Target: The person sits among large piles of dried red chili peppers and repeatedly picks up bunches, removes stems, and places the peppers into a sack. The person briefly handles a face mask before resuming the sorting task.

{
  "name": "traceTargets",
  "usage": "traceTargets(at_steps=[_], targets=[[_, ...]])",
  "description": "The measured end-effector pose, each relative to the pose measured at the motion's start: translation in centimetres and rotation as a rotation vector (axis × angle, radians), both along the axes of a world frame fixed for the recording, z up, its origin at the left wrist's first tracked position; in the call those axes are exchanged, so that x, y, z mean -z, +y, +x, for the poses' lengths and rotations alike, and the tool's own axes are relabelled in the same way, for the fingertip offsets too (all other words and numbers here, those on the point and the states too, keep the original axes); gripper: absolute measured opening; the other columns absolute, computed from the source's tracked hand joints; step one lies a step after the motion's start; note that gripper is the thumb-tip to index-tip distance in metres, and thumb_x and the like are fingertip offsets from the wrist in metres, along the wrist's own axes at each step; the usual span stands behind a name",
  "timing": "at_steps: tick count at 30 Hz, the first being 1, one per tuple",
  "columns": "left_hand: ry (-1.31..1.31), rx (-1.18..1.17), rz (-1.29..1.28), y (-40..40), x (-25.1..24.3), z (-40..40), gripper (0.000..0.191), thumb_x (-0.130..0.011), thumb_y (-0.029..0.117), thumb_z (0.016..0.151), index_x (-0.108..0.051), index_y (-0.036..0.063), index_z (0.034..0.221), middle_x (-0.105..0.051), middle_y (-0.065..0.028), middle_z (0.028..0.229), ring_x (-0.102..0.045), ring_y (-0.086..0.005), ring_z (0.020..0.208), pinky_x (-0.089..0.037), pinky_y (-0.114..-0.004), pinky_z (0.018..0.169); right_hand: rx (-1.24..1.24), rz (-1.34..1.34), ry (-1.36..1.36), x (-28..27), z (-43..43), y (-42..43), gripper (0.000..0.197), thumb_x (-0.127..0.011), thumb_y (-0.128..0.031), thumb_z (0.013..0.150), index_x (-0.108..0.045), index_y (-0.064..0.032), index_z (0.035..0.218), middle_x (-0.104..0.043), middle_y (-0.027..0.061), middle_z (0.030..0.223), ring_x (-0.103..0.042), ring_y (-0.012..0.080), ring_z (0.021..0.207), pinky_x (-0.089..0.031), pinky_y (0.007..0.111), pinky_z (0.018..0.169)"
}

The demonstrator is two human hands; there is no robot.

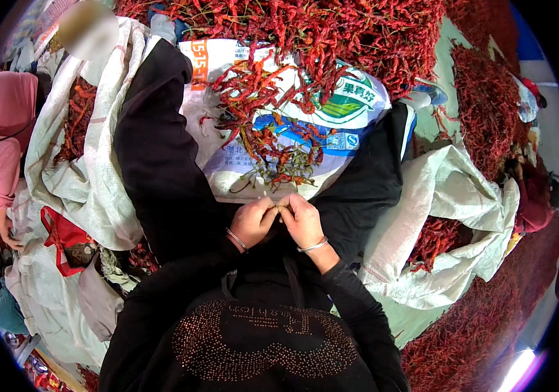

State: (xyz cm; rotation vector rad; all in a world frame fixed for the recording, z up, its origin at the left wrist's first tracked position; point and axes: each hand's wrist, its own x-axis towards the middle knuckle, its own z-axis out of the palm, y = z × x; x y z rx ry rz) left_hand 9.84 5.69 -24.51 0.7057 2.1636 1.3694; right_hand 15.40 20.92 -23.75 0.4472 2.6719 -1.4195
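Close to my body, my left hand (255, 220) and my right hand (301, 220) meet fingertip to fingertip, both pinching a small pale-green bit (278, 208), perhaps a stem; its exact form is hard to tell. Just beyond them a printed woven plastic sack (201, 108) lies spread between my legs. On it are loose dried red chili peppers (247, 98) and, nearer my hands, a small heap of green stems (291, 166) mixed with orange and red chilies. A large pile of dried red chilies (308, 24) rises past the sack's far edge.
An open white woven sack (112, 191) with red chilies inside stands at left, another (402, 235) at right. A red bag (63, 232) lies at lower left. A person in pink (7, 147) is at far left, another in dark red (534, 201) at far right. Chilies (485, 313) cover the floor at lower right.
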Motion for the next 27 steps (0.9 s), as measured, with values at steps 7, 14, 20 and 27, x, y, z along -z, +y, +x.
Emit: traceTargets(at_steps=[7,14,20,27], targets=[[-0.071,0.183,0.283,1.8,-4.5,-0.2,0.010,-0.054,0.015,0.087,-0.054,0.0050,0.084,-0.053,-0.0114,0.076,-0.053,-0.0241,0.065,-0.044,-0.031,0.061,-0.295,0.026,0.130,3.1,-0.1,2.4,0.009,-0.060,-0.012,0.078,-0.061,-0.0056,0.084,-0.062,0.0128,0.084,-0.061,0.0291,0.079,-0.049,0.036,0.068],[-1.076,-0.789,0.584,0.1,1.2,-4.1,0.020,-0.048,0.024,0.093,-0.044,0.0147,0.077,-0.034,0.0081,0.057,-0.029,-0.0036,0.045,-0.022,-0.021,0.041,-0.085,0.235,0.037,1.0,-9.5,2.1,0.029,-0.063,-0.011,0.075,-0.053,-0.0097,0.102,-0.056,0.0124,0.088,-0.058,0.0342,0.077,-0.047,0.043,0.064],[-1.010,-0.698,0.520,0.9,0.3,-3.7,0.021,-0.047,0.026,0.094,-0.046,0.0125,0.078,-0.035,0.0071,0.059,-0.030,-0.0028,0.047,-0.022,-0.020,0.042,-0.157,0.387,0.295,4.8,-15.8,0.9,0.016,-0.065,-0.010,0.071,-0.060,-0.0074,0.086,-0.055,0.0114,0.083,-0.056,0.0320,0.079,-0.047,0.040,0.068],[-0.488,-0.579,0.436,1.7,0.7,-4.0,0.021,-0.045,0.020,0.095,-0.059,0.0038,0.098,-0.049,0.0036,0.072,-0.039,-0.0041,0.057,-0.034,-0.019,0.052,0.253,-0.152,0.210,1.9,-10.0,5.4,0.009,-0.065,-0.001,0.074,-0.067,-0.0039,0.082,-0.061,0.0081,0.079,-0.058,0.0184,0.075,-0.046,0.029,0.069]])
